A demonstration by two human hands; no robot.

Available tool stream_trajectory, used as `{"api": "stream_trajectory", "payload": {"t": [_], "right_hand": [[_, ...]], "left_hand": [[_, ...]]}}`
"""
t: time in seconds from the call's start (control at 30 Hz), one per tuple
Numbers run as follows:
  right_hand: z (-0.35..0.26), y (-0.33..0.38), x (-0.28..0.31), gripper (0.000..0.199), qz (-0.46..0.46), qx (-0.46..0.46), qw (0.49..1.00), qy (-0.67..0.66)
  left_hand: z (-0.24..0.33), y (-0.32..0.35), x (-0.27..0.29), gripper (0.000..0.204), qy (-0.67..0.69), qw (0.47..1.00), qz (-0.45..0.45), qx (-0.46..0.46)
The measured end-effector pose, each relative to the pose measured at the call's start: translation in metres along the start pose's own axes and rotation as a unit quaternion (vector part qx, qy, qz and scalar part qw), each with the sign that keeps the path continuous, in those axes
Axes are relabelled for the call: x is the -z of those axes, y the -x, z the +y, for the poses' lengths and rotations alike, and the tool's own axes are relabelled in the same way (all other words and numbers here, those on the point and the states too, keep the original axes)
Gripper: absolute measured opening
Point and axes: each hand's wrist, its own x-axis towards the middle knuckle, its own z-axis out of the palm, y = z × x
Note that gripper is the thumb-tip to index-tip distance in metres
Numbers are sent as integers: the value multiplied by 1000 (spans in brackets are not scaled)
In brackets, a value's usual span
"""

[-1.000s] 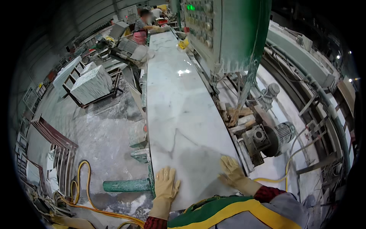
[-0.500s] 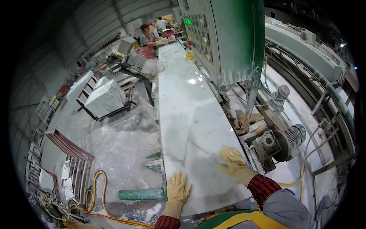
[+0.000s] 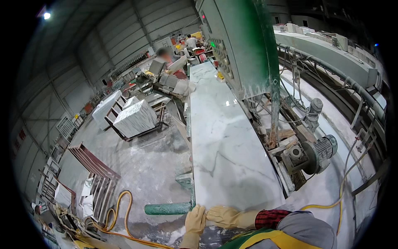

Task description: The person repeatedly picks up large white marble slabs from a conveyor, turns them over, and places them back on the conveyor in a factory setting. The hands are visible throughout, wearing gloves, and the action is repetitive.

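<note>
A long white marble slab (image 3: 232, 145) with grey veins lies flat on a narrow machine bed, running away from me. At its near left corner my left hand (image 3: 195, 223), in a cream rubber glove, has its fingers closed at the edge. Beside it my right hand (image 3: 226, 216), gloved the same way, lies across the near edge, fingers pointing left and bent together. The two hands nearly touch, and their fingertips are partly hidden. A green roller (image 3: 168, 208) juts out to the left of the corner.
A tall green-and-grey control cabinet (image 3: 244, 45) stands along the slab's right side, with motors (image 3: 321, 151) below it. Stacked stone blocks (image 3: 137, 118), metal racks (image 3: 93, 159) and a yellow hose (image 3: 120, 203) occupy the left floor. A co-worker (image 3: 168, 58) stands at the far end.
My hands were spread flat on the slab, well apart; both are now together at its near left corner, the right one having come left and nearer. The view has tilted up.
</note>
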Motion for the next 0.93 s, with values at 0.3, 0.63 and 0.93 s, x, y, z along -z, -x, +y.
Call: {"api": "stream_trajectory", "payload": {"t": [0.3, 0.63, 0.93], "right_hand": [[4, 22, 27, 14, -123, -134, 980, -85], [8, 176, 135, 26, -66, -127, 957, 254], [-35, 209, 183, 29, 20, -341, 902, 266]], "left_hand": [[42, -3, 11, 39, -57, 997, 1, -52], [110, -65, -25, 45, 65, 970, -38, -230], [97, -75, -35, 52, 57, 952, -37, -298]]}}
